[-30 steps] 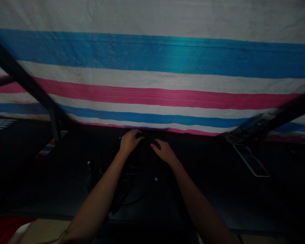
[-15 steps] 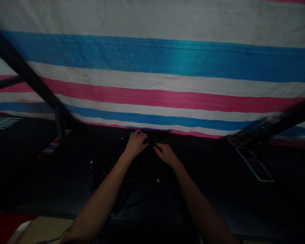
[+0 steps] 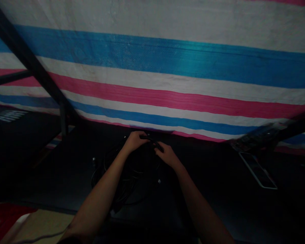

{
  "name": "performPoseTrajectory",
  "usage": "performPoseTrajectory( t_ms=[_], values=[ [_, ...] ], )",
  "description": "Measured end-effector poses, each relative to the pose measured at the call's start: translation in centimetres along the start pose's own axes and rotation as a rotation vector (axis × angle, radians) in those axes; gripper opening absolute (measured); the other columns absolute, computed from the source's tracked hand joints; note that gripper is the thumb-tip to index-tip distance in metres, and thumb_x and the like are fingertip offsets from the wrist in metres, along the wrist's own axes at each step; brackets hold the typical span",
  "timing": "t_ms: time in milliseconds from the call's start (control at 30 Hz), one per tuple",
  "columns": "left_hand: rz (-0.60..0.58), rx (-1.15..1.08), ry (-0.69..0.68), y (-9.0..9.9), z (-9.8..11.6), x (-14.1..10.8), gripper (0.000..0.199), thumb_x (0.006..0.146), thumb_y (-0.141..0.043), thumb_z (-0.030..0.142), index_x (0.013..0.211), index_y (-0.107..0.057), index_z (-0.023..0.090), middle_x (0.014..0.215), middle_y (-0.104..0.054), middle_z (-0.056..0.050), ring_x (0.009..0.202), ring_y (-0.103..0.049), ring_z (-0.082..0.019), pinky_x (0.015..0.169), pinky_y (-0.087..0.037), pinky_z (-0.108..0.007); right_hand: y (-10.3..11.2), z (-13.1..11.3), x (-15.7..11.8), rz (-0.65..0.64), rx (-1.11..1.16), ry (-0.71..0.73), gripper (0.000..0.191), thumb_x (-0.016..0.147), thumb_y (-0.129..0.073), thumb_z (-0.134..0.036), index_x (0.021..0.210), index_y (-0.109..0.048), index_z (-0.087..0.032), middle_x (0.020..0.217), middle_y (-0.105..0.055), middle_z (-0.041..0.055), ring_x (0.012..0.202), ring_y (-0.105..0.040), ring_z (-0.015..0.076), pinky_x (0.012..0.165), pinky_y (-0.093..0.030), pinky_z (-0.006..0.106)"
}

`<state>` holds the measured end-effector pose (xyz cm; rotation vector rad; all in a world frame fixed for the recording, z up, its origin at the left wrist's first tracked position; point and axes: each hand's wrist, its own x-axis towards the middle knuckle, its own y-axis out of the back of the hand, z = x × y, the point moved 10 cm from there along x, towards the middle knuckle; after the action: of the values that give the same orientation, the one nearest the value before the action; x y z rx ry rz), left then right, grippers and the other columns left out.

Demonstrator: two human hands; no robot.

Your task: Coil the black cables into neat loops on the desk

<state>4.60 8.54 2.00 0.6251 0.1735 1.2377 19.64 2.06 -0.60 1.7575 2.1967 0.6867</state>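
A stretch of black cable [image 3: 151, 139] runs between my two hands above a dark surface. My left hand [image 3: 136, 140] is closed around its left end, with the thumb on the near side. At the right, my right hand [image 3: 165, 151] grips the same cable between thumb and fingers. Below and left of my hands lies a loose heap of black cables [image 3: 124, 193], partly covered by my left forearm. Pale plug ends show at its left [image 3: 94, 160] and right [image 3: 159, 181]. The dim light hides most details of the cable.
The black tabletop [image 3: 58, 179] spreads to both sides. A phone-like slab with a pale edge [image 3: 258, 171] lies at right, beside a clear plastic bag [image 3: 259, 137]. Behind hangs a striped sheet [image 3: 167, 78]. Dark slanting bars [image 3: 35, 73] stand at left and right.
My left hand has turned and lifted slightly, and more of the cable shows between my hands. My right hand stays close to its place, still gripping. The view has tilted a little.
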Motion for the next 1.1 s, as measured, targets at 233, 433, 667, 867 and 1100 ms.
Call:
performPoseTrajectory(
  t_ms=[233,433,667,867,1100],
  values=[
    [0.184,0.0,0.089,2.1,-1.2,0.4,0.017,0.07,-0.077,0.034,0.077,-0.075,0.019,0.073,-0.072,-0.003,0.07,-0.063,-0.018,0.067,-0.042,-0.029,0.1,0.2,-0.1,-0.004,0.055,-0.052,0.02,0.087,-0.051,-0.021,0.101,-0.065,-0.017,0.09,-0.067,0.0029,0.078,-0.06,0.0161,0.07,-0.043,0.027],
    [0.339,-0.329,0.269,2.7,-3.8,0.0,0.023,0.059,-0.082,0.032,0.074,-0.072,0.017,0.07,-0.07,-0.002,0.065,-0.061,-0.017,0.063,-0.043,-0.028,-0.2,0.5,0.1,-0.037,0.113,-0.103,0.019,0.087,-0.047,-0.016,0.095,-0.065,-0.016,0.075,-0.061,0.0006,0.066,-0.055,0.0138,0.063,-0.041,0.025],
    [0.441,-0.478,0.357,3.2,-3.7,-1.0,0.024,0.059,-0.081,0.028,0.076,-0.068,0.017,0.063,-0.065,0.0,0.058,-0.057,-0.014,0.057,-0.041,-0.025,-3.0,-0.5,-0.7,-0.279,0.569,-0.131,0.014,0.087,-0.054,-0.023,0.096,-0.06,-0.015,0.068,-0.065,0.0014,0.067,-0.065,0.0159,0.069,-0.048,0.028],
    [0.281,-0.166,0.169,2.9,-2.2,0.1,0.016,0.072,-0.073,0.032,0.073,-0.068,0.018,0.07,-0.068,-0.002,0.067,-0.061,-0.017,0.062,-0.043,-0.026,-3.4,-0.4,-0.8,-0.283,0.914,-0.169,0.034,0.09,-0.061,-0.05,0.092,-0.059,-0.016,0.044,-0.034,-0.0131,0.037,-0.04,0.0069,0.06,-0.05,0.028],
    [-0.265,-0.407,0.227,-2.0,-0.5,-1.1,0.024,0.078,-0.073,0.04,0.074,-0.063,0.018,0.048,-0.053,0.005,0.04,-0.047,-0.011,0.042,-0.034,-0.022,-1.9,2.1,-1.3,-0.288,0.905,-0.378,0.038,0.084,-0.068,-0.052,0.095,-0.056,-0.018,0.045,-0.029,-0.0143,0.036,-0.016,0.0035,0.035,-0.021,0.017]
  ],
)
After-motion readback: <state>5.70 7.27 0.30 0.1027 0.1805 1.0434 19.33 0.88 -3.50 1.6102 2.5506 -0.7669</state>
